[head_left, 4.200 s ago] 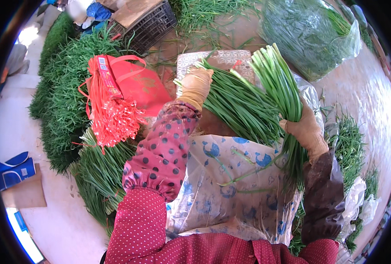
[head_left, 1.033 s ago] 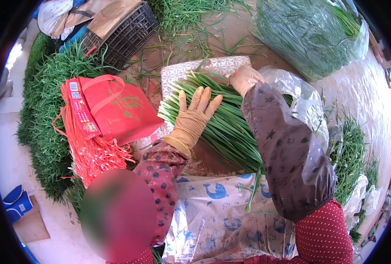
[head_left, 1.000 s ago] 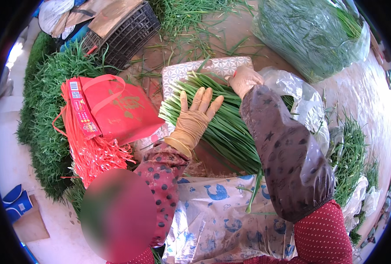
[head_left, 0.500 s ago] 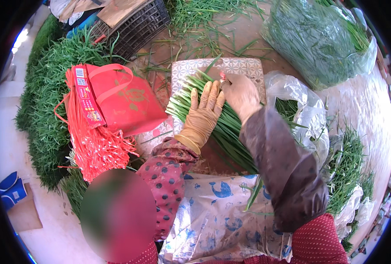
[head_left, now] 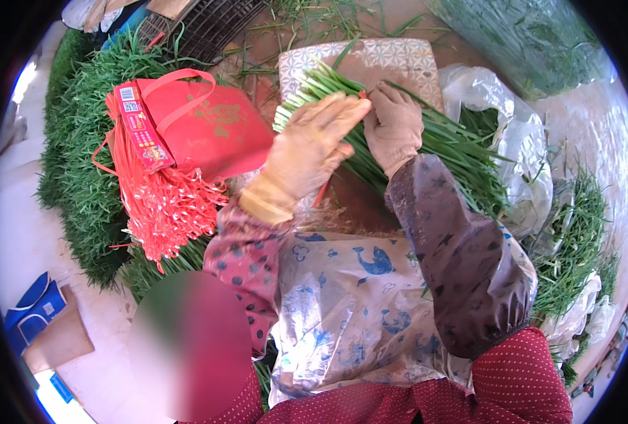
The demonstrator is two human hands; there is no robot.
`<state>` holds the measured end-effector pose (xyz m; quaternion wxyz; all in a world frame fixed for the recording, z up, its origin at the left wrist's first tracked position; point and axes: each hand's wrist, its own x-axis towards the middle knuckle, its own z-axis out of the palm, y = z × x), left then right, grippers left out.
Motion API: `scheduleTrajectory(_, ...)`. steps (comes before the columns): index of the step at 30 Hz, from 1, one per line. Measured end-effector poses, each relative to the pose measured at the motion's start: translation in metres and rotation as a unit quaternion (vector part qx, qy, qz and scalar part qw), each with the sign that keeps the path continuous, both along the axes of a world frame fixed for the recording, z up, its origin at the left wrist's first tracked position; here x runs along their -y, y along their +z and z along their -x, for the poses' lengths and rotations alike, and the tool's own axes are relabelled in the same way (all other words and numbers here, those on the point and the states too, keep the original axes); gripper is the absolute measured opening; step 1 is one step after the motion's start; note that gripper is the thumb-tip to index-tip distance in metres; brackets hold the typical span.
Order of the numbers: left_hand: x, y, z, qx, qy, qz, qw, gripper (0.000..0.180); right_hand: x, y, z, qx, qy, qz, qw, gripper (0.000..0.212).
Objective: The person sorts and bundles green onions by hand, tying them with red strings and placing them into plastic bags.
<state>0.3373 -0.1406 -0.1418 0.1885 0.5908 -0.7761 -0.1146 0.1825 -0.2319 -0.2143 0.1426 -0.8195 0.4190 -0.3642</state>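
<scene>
A bundle of green chives [head_left: 455, 148], pale stem ends to the upper left, lies slanted across a patterned board [head_left: 407, 53]. My right hand [head_left: 394, 121], in a beige glove, is closed on top of the bundle. A bit of red tie [head_left: 362, 94] shows at its fingertips; the rest of the tie under the hand is hidden. My left hand [head_left: 307, 152], in a yellow rubber glove, is blurred, its fingers stretched out toward the right hand. It is over the near side of the stems, and a red strand hangs below it.
A red bag [head_left: 218, 127] with a bunch of red tie strips [head_left: 169, 212] stands on the left, before heaped chives [head_left: 80, 162]. A black crate [head_left: 215, 28] is behind. Clear plastic bags with greens [head_left: 526, 42] lie at right. A printed plastic apron [head_left: 356, 304] covers my lap.
My left hand has lifted off the stems where it lay flat, and turned on edge. The chives' leafy ends have swung to the right. The whole view has shifted, with things sitting higher.
</scene>
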Motion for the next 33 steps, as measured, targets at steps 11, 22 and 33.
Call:
scheduleTrajectory(11, -0.085, -0.079, -0.045, 0.141, -0.099, -0.200, 0.964, 0.038, -0.003, 0.000, -0.004, 0.005, 0.008, -0.027, 1.000, 0.025)
scheduleTrajectory(22, -0.064, -0.086, -0.037, 0.145, -0.085, -0.220, 0.961, 0.019, -0.003, 0.001, -0.002, 0.005, 0.012, -0.062, 0.998, 0.025)
scheduleTrajectory(33, -0.039, -0.042, -0.016, -0.566, 0.185, -0.325, 0.735, 0.006, -0.001, 0.000, -0.002, 0.018, -0.003, -0.016, 1.000, 0.024)
